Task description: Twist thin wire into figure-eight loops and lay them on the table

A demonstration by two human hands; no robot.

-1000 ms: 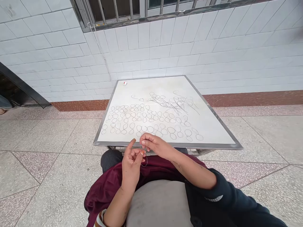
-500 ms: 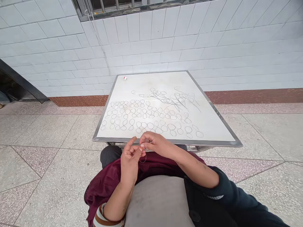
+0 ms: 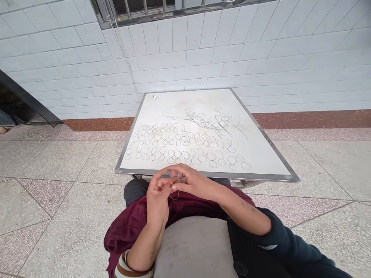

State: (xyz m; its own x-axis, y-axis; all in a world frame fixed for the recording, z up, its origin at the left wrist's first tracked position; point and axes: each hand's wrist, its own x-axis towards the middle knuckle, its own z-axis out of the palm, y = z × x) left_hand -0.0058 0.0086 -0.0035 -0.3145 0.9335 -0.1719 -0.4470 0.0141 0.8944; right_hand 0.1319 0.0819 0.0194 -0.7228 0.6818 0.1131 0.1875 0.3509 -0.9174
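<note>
My left hand [image 3: 158, 199] is over my lap by the table's near edge, thumb and fingers pinched on a thin wire [image 3: 174, 199] whose curved loop hangs below the fingertips. My right hand [image 3: 194, 183] meets it from the right. Its thumb lies against the left thumb, and its bent fingers arch over to the left forefinger, around the same wire. Fingers cover most of the wire. Beyond the hands, several wire figure-eights [image 3: 212, 160] lie in rows on the white table [image 3: 261, 160].
A tangle of loose wire [image 3: 207, 122] lies further back on the table. A small red-and-white object [image 3: 154, 97] sits near the far left corner. The table has a metal rim [image 3: 203, 175]. Behind it stands a white tiled wall [image 3: 197, 58] with a barred window [image 3: 164, 11].
My right fingers have spread and arched forward to the left forefinger, and the right thumb has dropped slightly. The left hand keeps its pinch on the wire. The view has shifted a little.
</note>
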